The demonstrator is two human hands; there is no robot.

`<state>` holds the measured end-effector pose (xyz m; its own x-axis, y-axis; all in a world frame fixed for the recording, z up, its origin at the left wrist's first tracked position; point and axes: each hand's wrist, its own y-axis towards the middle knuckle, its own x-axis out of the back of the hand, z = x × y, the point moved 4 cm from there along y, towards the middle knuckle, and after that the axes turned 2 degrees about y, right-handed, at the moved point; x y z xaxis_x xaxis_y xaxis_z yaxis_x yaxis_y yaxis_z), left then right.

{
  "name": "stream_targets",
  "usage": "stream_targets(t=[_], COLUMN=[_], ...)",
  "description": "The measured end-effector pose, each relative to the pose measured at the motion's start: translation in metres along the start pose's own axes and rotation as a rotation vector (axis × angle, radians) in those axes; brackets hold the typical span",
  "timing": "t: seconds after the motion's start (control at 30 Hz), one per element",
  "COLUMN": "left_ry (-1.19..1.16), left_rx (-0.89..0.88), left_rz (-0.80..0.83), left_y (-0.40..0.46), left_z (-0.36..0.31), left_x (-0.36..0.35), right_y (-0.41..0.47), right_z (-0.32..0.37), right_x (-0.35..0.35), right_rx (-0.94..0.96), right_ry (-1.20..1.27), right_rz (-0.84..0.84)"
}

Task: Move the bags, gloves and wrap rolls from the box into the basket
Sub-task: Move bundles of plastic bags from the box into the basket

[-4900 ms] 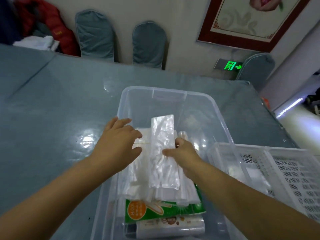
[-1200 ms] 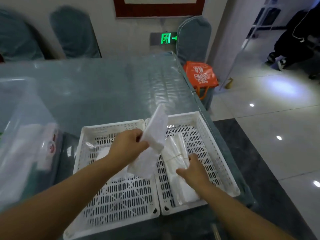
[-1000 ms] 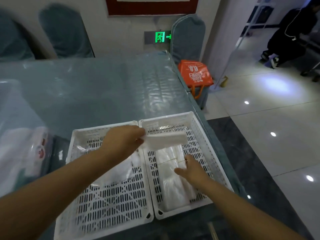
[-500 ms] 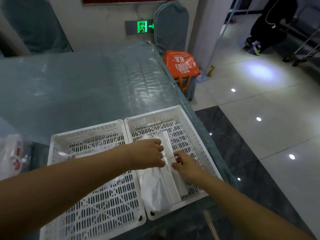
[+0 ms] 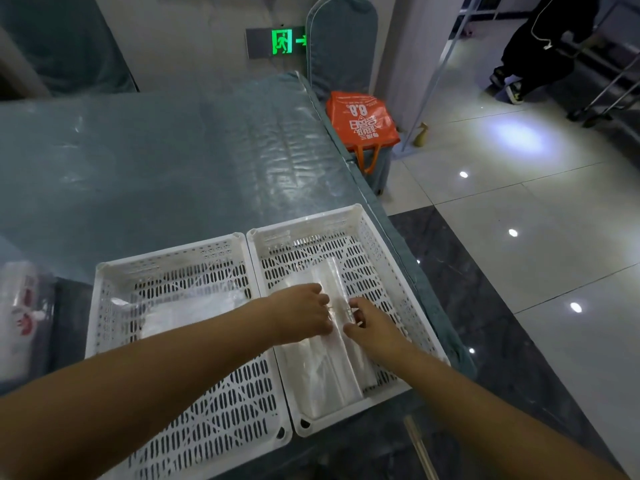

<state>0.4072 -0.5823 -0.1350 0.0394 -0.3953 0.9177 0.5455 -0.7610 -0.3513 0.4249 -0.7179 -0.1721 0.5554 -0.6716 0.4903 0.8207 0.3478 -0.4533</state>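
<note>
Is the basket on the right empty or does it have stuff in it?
Not empty. The right basket holds bundles of clear plastic bags lying flat on its floor.

Box point(image 5: 20, 317) blurred, cut off at left edge

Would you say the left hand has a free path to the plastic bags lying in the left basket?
Probably yes: the left hand is in the right basket, and nothing covers the plastic bags in the open-topped left basket alongside.

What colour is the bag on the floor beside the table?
Orange bag with white print, in the head view.
</note>
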Motion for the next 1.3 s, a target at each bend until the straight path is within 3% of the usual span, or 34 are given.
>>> stream_targets(t=[0.1, 0.27, 0.37, 0.7, 0.9, 1.03, 1.17, 1.3], left_ry=[-0.062, -0.225, -0.249, -0.307, -0.472, -0.475, -0.388, -0.329], left_rx=[0.063, 0.249, 0.225, 0.334, 0.408, 0.432, 0.514, 0.725], left_rz=[-0.053, -0.292, -0.383, -0.326, -0.223, -0.191, -0.314, -0.356], left_y=[-0.003, -0.021, -0.022, -0.025, -0.020, -0.021, -0.047, -0.107], left_z=[0.003, 0.001, -0.014, -0.018, -0.025, -0.028, -0.022, -0.013], left_x=[-0.001, 0.001, -0.001, -0.014, -0.032, -0.030, -0.002, 0.030], right_y=[0.000, -0.004, -0.005, -0.010, -0.018, -0.023, -0.024, -0.031], right_z=[-0.001, 0.000, 0.001, -0.001, 0.001, 0.005, 0.029, 0.085], right_x=[-0.001, -0.003, -0.003, -0.009, -0.004, 0.002, 0.007, -0.005], right_rx=[-0.002, 0.022, 0.060, 0.059, 0.148, 0.163, 0.248, 0.435], right_ry=[-0.002, 0.007, 0.017, -0.032, -0.415, -0.511, -0.510, -0.480], right_rz=[0.004, 0.010, -0.001, 0.038, -0.083, -0.137, -0.207, -0.195])
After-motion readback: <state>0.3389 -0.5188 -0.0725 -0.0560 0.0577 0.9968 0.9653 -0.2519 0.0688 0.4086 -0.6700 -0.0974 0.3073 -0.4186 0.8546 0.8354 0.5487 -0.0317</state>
